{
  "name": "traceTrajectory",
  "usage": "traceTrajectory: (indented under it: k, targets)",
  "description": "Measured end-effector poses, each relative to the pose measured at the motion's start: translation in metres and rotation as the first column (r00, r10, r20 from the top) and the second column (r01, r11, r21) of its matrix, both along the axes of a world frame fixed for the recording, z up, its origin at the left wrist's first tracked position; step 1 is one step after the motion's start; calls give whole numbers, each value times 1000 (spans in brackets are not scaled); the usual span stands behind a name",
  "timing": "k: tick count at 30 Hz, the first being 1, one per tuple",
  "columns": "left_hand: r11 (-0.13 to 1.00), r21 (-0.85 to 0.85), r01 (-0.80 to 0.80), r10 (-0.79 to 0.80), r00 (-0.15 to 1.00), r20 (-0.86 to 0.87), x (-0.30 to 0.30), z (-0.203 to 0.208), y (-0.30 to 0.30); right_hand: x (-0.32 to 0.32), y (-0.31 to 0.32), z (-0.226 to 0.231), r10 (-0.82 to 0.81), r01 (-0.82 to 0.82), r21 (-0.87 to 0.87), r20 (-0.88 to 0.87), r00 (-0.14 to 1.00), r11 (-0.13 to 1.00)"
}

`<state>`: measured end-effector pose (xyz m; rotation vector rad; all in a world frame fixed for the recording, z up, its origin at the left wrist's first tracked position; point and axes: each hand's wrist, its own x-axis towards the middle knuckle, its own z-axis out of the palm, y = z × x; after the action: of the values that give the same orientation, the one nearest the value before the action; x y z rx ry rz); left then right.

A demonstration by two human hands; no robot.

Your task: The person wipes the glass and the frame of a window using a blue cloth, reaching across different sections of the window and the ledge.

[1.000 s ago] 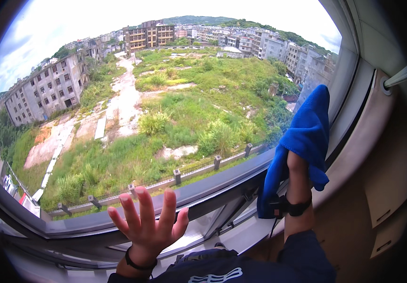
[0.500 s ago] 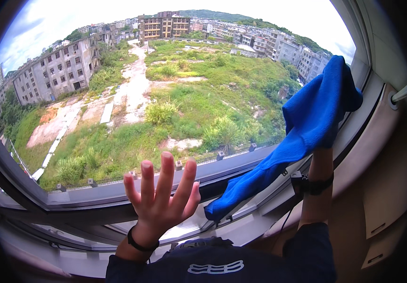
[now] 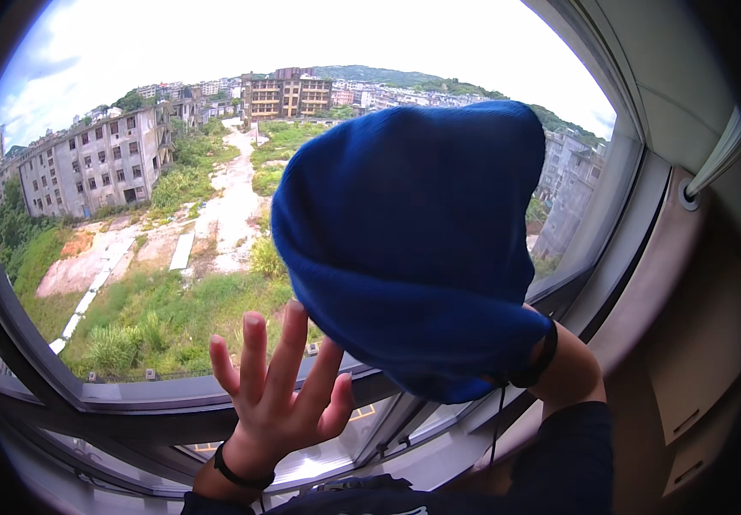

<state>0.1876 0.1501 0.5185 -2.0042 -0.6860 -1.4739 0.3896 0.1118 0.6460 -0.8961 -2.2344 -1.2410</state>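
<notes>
A large blue cloth [image 3: 413, 232] fills the middle of the view in front of the window glass, bunched and spread wide. My right forearm [image 3: 572, 369], with a dark band at the wrist, reaches up behind it. The cloth covers my right hand and its fingers, and it hangs from that hand. Just left of the cloth's lower edge, my left hand [image 3: 276, 386] is raised with its fingers spread and nothing in it. One or two of its fingertips overlap the cloth's edge in view; whether they touch it or the glass, I cannot tell.
A dark window frame [image 3: 147, 421] runs below and around the big window pane [image 3: 190, 326]. Beyond it lie overgrown ground and grey buildings. To the right are a beige curtain [image 3: 645, 300] and a pale rod [image 3: 718, 159]. A thin cord [image 3: 496, 425] hangs below the cloth.
My right hand has carried the blue cloth from the right side of the window leftward and nearer the view, where it spreads wider. My left hand stays spread, shifted slightly left and down.
</notes>
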Motion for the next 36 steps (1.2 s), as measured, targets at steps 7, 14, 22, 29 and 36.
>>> traceTrajectory:
  k: [7,14,22,29,36]
  targets:
    - [982,-176,69,-58,996,65,5,-36,25,30,-2,39,8,24,328,-96,995,945]
    - [996,54,-76,81,992,-97,8,0,9,255,-19,100,-316,526,335,-514,798,782]
    - [981,52,-189,193,976,-101,9,3,8,144,22,104,-68,198,396,-319,945,897]
    - [987,106,-117,124,991,-55,8,-14,20,45,1,76,-31,59,256,-108,994,965]
    - [984,40,-176,179,980,-92,1,-5,8,163,11,108,-180,296,343,-332,926,892]
